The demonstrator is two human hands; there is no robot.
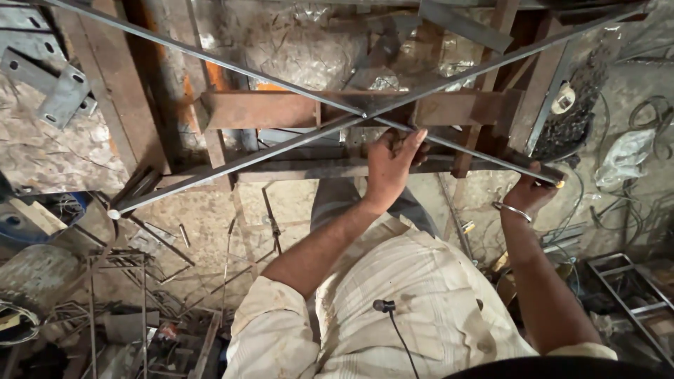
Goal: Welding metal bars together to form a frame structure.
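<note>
Two long thin metal bars cross in an X over a rusty steel frame (281,110). One bar (210,56) runs from the upper left down to the right; the other bar (232,160) runs from the lower left up to the right. My left hand (388,163) grips the first bar just below the crossing point (365,114). My right hand (530,188), with a metal bangle on the wrist, holds that same bar's lower right end. I wear a pale striped shirt.
Scrap rods and wire frames (126,281) lie on the floor at lower left. Drilled steel brackets (56,91) sit at upper left. A chain (576,119), cables and a plastic bag (625,158) are at right, and a small metal rack (632,295) at lower right.
</note>
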